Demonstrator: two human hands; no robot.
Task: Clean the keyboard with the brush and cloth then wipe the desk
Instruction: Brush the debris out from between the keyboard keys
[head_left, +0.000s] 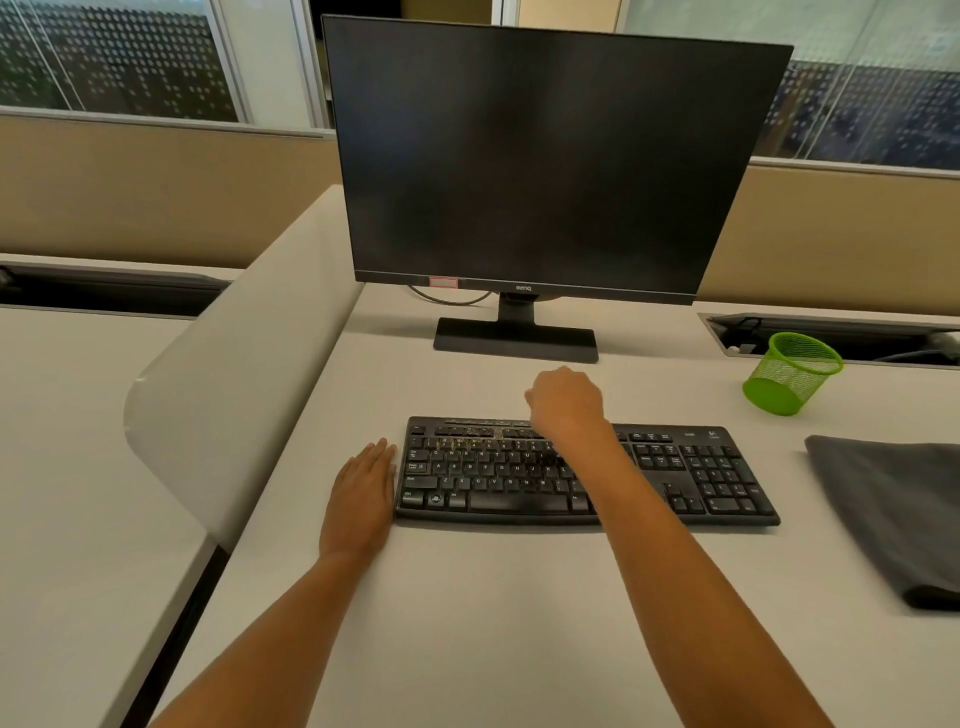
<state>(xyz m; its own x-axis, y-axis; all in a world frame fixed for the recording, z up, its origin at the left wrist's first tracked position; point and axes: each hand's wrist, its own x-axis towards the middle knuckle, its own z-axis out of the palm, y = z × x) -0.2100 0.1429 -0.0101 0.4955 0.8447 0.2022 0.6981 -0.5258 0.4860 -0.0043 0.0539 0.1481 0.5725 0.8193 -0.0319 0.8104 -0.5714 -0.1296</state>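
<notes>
A black full-size plastic keyboard (691, 478) lies flat on the pale grey worktop (493, 597), in front of the stand of a black flat-screen monitor (545, 156) whose screen is dark. Pale specks of debris (467, 441) sit among its upper key rows, left of centre. The left hand (361, 499) lies palm down on the worktop with its fingers straight and together, just beside the keyboard's left end. The right hand (566, 402) reaches over the middle of the keyboard and hovers at its top rows with the fingers curled under, seen from the back, so I cannot tell whether they hold anything. A folded dark grey cloth (893, 514) lies on the worktop to the right of the keyboard, apart from it. A bright green mesh pen cup (792, 371) stands behind the cloth. A curved white divider panel (234, 364) borders the worktop on the left.
</notes>
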